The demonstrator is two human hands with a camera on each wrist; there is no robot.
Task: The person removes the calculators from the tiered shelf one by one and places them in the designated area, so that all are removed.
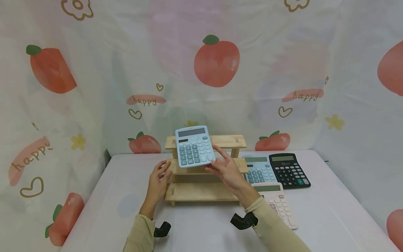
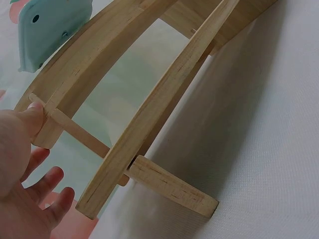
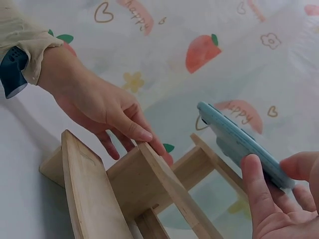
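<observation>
A light blue calculator (image 1: 195, 146) is held up at its lower right edge by my right hand (image 1: 229, 173), keys facing me. In the right wrist view its thin side (image 3: 244, 142) shows, with the thumb and fingers on opposite faces. Behind and below it stands a three-tier wooden shelf (image 1: 201, 193). My left hand (image 1: 158, 183) pinches the left end of the middle tier, thumb (image 2: 34, 115) on top and other fingers beneath. The calculator is apart from the top board in the right wrist view.
Right of the shelf lie another light blue calculator (image 1: 259, 172), a black calculator (image 1: 289, 171) and a pale pink calculator (image 1: 281, 206), partly hidden by my right arm. The white table (image 1: 201, 231) meets a fruit-print cloth backdrop (image 1: 217, 112) behind and at the sides.
</observation>
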